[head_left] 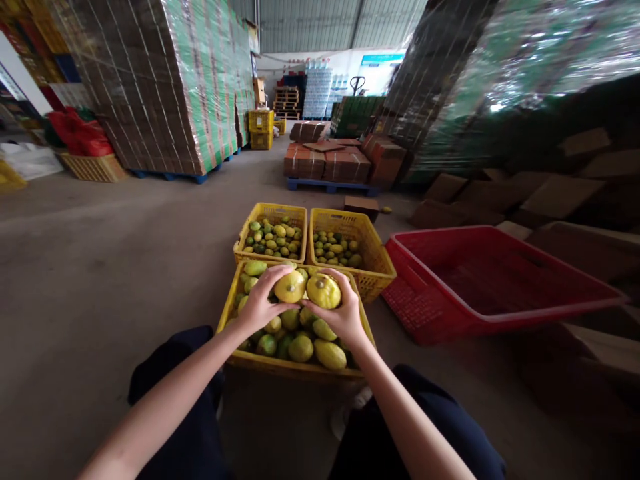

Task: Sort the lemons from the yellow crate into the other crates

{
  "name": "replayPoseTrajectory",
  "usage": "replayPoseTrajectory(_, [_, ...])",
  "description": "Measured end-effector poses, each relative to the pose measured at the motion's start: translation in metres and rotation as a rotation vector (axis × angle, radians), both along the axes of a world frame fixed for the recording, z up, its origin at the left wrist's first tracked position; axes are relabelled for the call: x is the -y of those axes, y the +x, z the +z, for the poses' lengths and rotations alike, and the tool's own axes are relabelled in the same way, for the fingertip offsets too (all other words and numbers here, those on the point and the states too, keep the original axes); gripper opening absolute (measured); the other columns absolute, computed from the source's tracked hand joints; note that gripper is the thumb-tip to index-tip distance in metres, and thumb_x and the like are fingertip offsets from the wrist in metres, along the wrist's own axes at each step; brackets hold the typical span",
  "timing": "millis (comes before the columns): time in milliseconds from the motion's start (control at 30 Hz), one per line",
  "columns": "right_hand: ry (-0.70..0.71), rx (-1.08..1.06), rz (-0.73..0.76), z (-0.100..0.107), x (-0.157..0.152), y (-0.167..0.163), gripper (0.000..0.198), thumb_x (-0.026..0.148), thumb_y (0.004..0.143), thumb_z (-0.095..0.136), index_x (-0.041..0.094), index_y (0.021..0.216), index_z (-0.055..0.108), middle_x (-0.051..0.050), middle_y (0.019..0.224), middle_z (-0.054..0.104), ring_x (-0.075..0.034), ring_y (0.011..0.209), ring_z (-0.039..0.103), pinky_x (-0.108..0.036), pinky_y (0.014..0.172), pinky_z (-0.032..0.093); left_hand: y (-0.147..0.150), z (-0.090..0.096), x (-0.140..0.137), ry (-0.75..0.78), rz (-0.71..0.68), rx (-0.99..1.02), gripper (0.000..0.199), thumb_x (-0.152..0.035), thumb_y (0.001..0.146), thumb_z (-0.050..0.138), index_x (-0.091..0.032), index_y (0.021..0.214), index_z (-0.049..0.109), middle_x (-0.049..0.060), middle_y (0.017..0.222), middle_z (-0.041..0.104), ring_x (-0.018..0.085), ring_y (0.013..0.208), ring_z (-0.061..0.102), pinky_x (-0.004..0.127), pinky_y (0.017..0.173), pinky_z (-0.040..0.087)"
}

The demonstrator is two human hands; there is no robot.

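My left hand (264, 301) is closed around a yellow lemon (290, 287), thumb below and fingers over the top. In my right hand (346, 312) is a second, bumpier lemon (325, 292), its stem end facing me. Both are held side by side, almost touching, above the near yellow crate (295, 369). Many green and yellow lemons (301, 348) fill that crate, partly hidden under my hands and forearms.
Behind stand two yellow crates, a left one (241, 255) and a right one (376, 245), holding smaller lemons. A large red crate (415, 310) is at the right, near cardboard boxes (560, 190). Flattened cartons (345, 165) lie on a blue pallet (320, 185) ahead; wrapped stacks (213, 87) rise behind.
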State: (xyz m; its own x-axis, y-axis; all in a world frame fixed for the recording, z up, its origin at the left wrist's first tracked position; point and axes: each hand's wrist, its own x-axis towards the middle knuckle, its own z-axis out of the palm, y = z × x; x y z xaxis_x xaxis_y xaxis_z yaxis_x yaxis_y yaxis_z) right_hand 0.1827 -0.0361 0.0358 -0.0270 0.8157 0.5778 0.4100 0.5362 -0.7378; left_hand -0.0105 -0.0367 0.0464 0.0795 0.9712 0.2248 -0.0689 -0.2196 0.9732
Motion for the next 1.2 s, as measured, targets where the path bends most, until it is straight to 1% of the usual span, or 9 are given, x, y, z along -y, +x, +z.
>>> replayPoseTrajectory(167, [0.006,0.013,0.001,0.003,0.001,-0.001,0.055,0.044,0.067,0.08,0.026,0.113,0.057,-0.006,0.11,0.067,-0.028,0.104,0.062,-0.045,0.095,0.05,-0.002,0.001,0.001,0.084,-0.004,-0.025,0.059,-0.019,0.054,0.09,-0.027,0.108,0.068,0.008,0.129,0.061,0.028,0.134,0.045,0.039,0.116,0.033])
replayPoseTrajectory(267, [-0.04,-0.046,0.005,0.005,0.001,-0.002,0.056,0.045,0.066,0.08,0.025,0.112,0.056,-0.006,0.106,0.068,-0.028,0.099,0.064,-0.042,0.09,0.052,-0.002,-0.003,0.0,0.072,-0.033,-0.029,0.064,-0.024,0.054,0.09,-0.028,0.113,0.065,0.007,0.131,0.06,0.028,0.129,0.05,0.038,0.109,0.041])
replayPoseTrajectory(400, [-0.307,-0.267,0.012,0.008,0.0,-0.005,0.047,0.056,0.073,0.069,0.025,0.106,0.057,-0.005,0.099,0.069,-0.026,0.091,0.065,-0.038,0.078,0.056,0.003,-0.015,-0.004,-0.19,-0.196,0.059,0.07,-0.044,0.055,0.088,-0.025,0.115,0.058,0.008,0.108,0.068,0.023,0.087,0.069,0.03,0.069,0.058])
replayPoseTrajectory(500, [-0.622,-0.474,0.105,0.014,-0.002,-0.009,0.047,0.064,0.08,0.052,0.024,0.106,0.056,-0.007,0.092,0.07,-0.026,0.081,0.068,-0.033,0.053,0.054,0.006,-0.021,-0.009,-0.432,-0.277,0.105,0.057,-0.066,0.073,0.066,-0.022,0.11,0.059,0.004,0.074,0.069,0.013,0.046,0.059,0.022,0.042,0.045])
replayPoseTrajectory(633, [-0.958,-0.51,0.336,0.018,-0.007,-0.01,0.064,0.072,0.082,0.032,0.019,0.102,0.061,-0.01,0.066,0.065,-0.023,0.055,0.063,-0.027,0.032,0.037,0.007,-0.018,-0.014,-0.655,-0.299,0.137,0.059,-0.069,0.089,0.037,-0.019,0.105,0.064,0.003,0.055,0.064,0.01,0.036,0.051,0.019,0.035,0.033])
replayPoseTrajectory(900, [-1.24,-1.063,0.31,0.016,-0.014,-0.01,0.032,0.046,0.086,0.048,0.017,0.089,0.062,-0.007,0.057,0.065,-0.017,0.037,0.056,-0.022,0.025,0.036,0.009,-0.012,-0.017,-0.75,-0.29,0.222,0.061,-0.074,0.08,0.048,-0.017,0.087,0.066,0.003,0.051,0.059,0.01,0.036,0.046,0.019,0.035,0.03])
replayPoseTrajectory(1033, [-1.144,-1.061,0.281,0.019,-0.017,-0.009,0.026,0.041,0.087,0.051,0.017,0.09,0.061,-0.005,0.06,0.066,-0.018,0.044,0.061,-0.024,0.032,0.046,0.011,-0.013,-0.018,-0.56,-0.164,0.282,0.047,-0.063,0.077,0.064,-0.019,0.092,0.063,0.006,0.079,0.067,0.015,0.063,0.061,0.023,0.052,0.048])
replayPoseTrajectory(1100, [-0.954,-0.941,0.27,0.018,-0.017,-0.007,0.023,0.039,0.081,0.062,0.02,0.095,0.06,-0.002,0.07,0.068,-0.018,0.054,0.065,-0.023,0.038,0.049,0.01,-0.012,-0.019,-0.324,-0.054,0.27,0.05,-0.053,0.067,0.079,-0.022,0.1,0.06,0.005,0.095,0.065,0.018,0.082,0.063,0.026,0.065,0.053])
replayPoseTrajectory(1200, [-0.602,-0.667,0.182,0.016,-0.015,-0.004,0.041,0.036,0.071,0.076,0.028,0.105,0.055,0.001,0.096,0.069,-0.016,0.076,0.068,-0.022,0.055,0.055,0.004,-0.009,-0.019,-0.047,0.019,0.183,0.067,-0.038,0.052,0.091,-0.025,0.108,0.057,0.005,0.108,0.059,0.021,0.097,0.062,0.028,0.077,0.054])
